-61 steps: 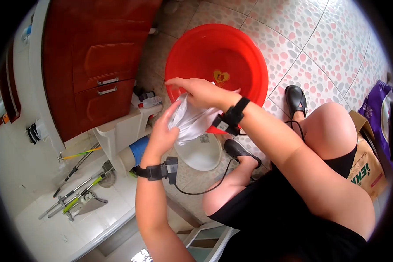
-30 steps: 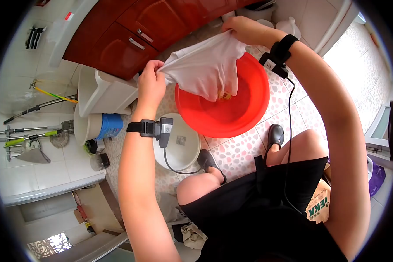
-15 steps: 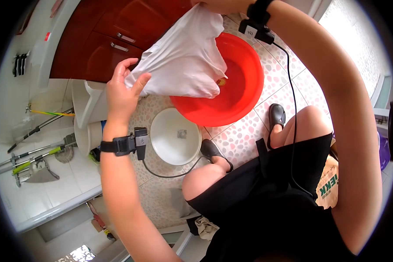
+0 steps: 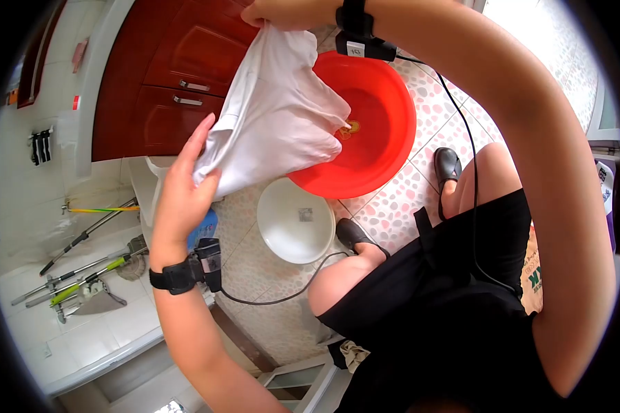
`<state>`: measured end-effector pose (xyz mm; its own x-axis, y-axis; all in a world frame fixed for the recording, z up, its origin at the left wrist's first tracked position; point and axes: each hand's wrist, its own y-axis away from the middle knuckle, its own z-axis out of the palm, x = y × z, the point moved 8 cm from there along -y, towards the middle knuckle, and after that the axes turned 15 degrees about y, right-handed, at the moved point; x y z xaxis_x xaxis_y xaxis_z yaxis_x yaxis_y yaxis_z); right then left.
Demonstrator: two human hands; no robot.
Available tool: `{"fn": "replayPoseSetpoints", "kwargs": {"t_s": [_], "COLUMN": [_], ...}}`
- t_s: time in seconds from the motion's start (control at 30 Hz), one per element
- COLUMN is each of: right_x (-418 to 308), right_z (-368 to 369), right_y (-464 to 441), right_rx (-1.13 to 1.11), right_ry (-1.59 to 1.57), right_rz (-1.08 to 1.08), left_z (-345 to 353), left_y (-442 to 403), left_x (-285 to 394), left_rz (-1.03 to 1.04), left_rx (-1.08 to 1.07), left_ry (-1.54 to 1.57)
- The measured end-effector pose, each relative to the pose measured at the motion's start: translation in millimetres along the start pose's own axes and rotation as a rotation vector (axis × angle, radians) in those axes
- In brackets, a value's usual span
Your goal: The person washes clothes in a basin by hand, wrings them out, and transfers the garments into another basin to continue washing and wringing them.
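Note:
A white cloth (image 4: 275, 117), perhaps a garment, hangs stretched and creased between my two hands. My right hand (image 4: 282, 12) grips its upper end at the top of the view. My left hand (image 4: 186, 182) has hold of the lower left edge, with the thumb near side and the fingers along the rim; the fingertips are partly hidden by the fabric. Below the cloth, a red basin (image 4: 386, 131) rests on the floor, its left part covered from view. At the bottom of that basin lies a small yellowish patch (image 4: 351, 129), too small to name.
A white basin (image 4: 293, 227) sits beside the red one, near my shoes (image 4: 355, 234). Red cabinets (image 4: 162, 113) stand at upper left. Mops (image 4: 83, 279) hang along the left wall. A black cable (image 4: 282, 301) runs from my left wrist device. A paper bag (image 4: 532, 275) is at right.
Both hands and the cloth have shifted left in view, and my left hand sits lower. The view itself has turned slightly. Both hands still hold the cloth.

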<state>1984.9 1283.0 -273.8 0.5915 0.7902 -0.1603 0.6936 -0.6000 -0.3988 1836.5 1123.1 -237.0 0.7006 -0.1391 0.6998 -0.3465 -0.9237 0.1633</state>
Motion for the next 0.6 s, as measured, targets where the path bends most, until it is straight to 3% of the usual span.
{"fn": "replayPoseSetpoints", "kwargs": {"t_s": [0.17,0.23,0.37,0.4,0.47,0.57,0.6], "right_x": [-4,-6,-7,-4,2,1,-2], "right_z": [-3,-3,-2,3,8,4,7], "right_y": [6,7,6,5,3,3,1], "right_rx": [0.066,0.021,-0.011,-0.03,-0.047,-0.048,-0.107], "right_ry": [-0.037,-0.031,0.032,0.053,0.075,0.015,0.132], "right_rz": [-0.082,-0.08,-0.073,-0.012,0.054,0.031,-0.018], "left_z": [15,25,27,27,14,5,6], "left_y": [3,5,7,8,9,10,11], "left_x": [20,23,20,21,11,6,5], "left_rz": [0.09,0.015,0.109,0.111,-0.083,-0.029,-0.024], "left_rx": [-0.017,-0.11,-0.117,-0.121,-0.016,0.033,0.027], "left_ry": [-0.169,-0.299,-0.398,-0.4,-0.236,-0.268,-0.27]}}
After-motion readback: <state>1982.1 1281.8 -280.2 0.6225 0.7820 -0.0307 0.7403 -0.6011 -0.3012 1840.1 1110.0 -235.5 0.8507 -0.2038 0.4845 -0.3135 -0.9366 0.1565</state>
